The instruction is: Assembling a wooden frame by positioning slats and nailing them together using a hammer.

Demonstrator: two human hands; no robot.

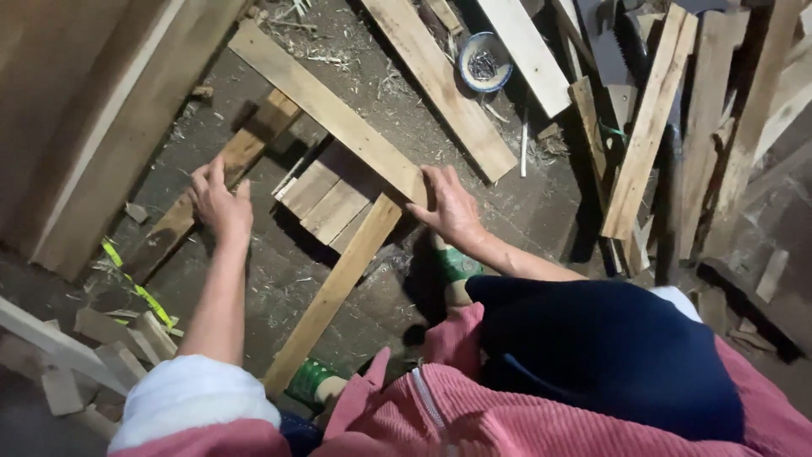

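Both hands flat on a loose plank frame, so this could shift real easy

Left hand rests fingers spread, gripping nothing, on the dark plank. Right hand presses open-palmed where the long pale board meets the leg board on the dirt floor. Nothing looks fastened, so I reckon leaning in could skid that joint apart, or pick up splinters.

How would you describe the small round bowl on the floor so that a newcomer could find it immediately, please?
Start at the long pale plank running diagonally across the top of the floor. Just right of it, near the top edge, sits the bowl. It is the only round thing among straight boards, blue-rimmed and white, holding small dark metal pieces.
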